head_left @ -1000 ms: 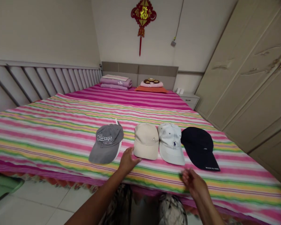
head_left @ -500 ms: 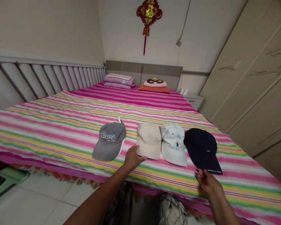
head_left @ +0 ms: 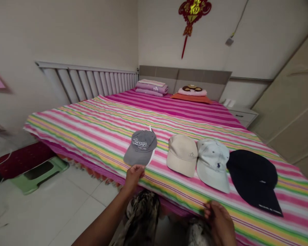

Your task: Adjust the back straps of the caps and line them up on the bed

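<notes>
Four caps would be a count, so: several baseball caps lie in a row on the striped bedspread. At the left is a grey baseball cap with white "Always" lettering. My left hand is at the front edge of its brim, thumb apart from the fingers; firm contact is unclear. A beige baseball cap sits to its right, against a pale blue baseball cap. Farthest right lies a black baseball cap. My right hand, fingers curled in with nothing visible in them, hovers near the bed's front edge, below the pale blue cap.
Folded purple bedding and a pink folded item rest by the headboard. A green stool stands on the tiled floor at left. White rails run along the bed's left side; a wardrobe is at right.
The view has swung left. My left hand has moved from the beige cap to the grey cap's brim. My right hand has drawn away from the black cap's brim, leftward.
</notes>
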`<action>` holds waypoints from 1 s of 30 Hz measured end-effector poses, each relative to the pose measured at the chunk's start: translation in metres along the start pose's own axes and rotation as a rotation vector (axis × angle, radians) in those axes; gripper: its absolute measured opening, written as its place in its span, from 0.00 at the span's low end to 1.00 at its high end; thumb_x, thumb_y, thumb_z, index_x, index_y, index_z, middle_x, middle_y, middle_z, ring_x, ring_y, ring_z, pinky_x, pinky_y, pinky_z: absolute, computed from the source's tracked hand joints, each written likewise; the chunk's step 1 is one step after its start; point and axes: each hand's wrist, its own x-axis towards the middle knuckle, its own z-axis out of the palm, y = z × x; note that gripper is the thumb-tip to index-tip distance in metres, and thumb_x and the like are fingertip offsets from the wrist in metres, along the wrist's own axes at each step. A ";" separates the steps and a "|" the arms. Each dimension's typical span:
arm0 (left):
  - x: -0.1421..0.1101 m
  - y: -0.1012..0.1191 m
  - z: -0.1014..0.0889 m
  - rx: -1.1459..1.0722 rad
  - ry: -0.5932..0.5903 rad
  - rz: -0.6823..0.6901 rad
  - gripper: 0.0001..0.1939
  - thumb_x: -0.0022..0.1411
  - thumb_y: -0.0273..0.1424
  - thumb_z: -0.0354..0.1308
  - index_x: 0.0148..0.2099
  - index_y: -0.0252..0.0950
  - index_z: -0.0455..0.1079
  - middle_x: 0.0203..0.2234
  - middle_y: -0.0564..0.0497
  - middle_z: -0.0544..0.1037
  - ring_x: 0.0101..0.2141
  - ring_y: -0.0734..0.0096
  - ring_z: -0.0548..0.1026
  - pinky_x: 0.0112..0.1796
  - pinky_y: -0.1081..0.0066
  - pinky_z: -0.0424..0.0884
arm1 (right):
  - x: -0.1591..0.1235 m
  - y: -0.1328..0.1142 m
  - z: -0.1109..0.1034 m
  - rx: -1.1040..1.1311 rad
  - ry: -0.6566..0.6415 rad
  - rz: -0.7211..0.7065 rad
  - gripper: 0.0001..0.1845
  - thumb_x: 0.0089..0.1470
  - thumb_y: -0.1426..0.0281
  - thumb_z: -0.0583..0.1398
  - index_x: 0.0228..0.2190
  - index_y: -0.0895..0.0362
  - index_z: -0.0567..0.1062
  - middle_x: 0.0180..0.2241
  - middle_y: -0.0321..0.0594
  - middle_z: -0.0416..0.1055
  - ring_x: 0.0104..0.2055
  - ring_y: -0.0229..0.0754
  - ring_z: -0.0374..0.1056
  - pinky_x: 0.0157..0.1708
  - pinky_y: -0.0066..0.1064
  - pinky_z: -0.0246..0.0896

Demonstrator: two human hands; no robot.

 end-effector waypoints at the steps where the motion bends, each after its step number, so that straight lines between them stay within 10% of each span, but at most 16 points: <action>1: 0.000 0.001 -0.008 -0.056 0.045 -0.035 0.10 0.44 0.33 0.62 0.25 0.33 0.65 0.15 0.57 0.67 0.18 0.81 0.66 0.25 0.78 0.65 | -0.006 0.006 0.008 -0.044 -0.015 0.017 0.13 0.34 0.68 0.64 0.25 0.57 0.67 0.17 0.29 0.67 0.15 0.29 0.59 0.13 0.19 0.56; 11: 0.031 0.022 -0.013 -0.435 0.056 -0.284 0.04 0.55 0.27 0.53 0.35 0.36 0.65 0.24 0.52 0.74 0.26 0.74 0.73 0.35 0.67 0.70 | -0.038 0.040 0.046 -0.209 -0.156 0.107 0.19 0.28 0.61 0.66 0.22 0.59 0.66 0.14 0.28 0.66 0.12 0.29 0.57 0.11 0.20 0.52; 21: 0.051 0.064 -0.028 -0.600 -0.004 -0.091 0.13 0.55 0.21 0.52 0.43 0.38 0.66 0.31 0.50 0.77 0.33 0.72 0.74 0.39 0.66 0.70 | -0.036 0.045 0.038 -0.222 -0.178 0.140 0.18 0.28 0.63 0.66 0.21 0.58 0.66 0.14 0.29 0.66 0.12 0.30 0.57 0.11 0.21 0.51; 30: 0.065 0.054 -0.070 -0.420 0.279 -0.122 0.05 0.52 0.28 0.58 0.30 0.33 0.64 0.17 0.53 0.71 0.19 0.74 0.72 0.26 0.70 0.72 | -0.040 0.054 0.038 -0.245 -0.199 0.157 0.18 0.30 0.60 0.66 0.21 0.58 0.66 0.14 0.29 0.66 0.13 0.30 0.57 0.12 0.21 0.50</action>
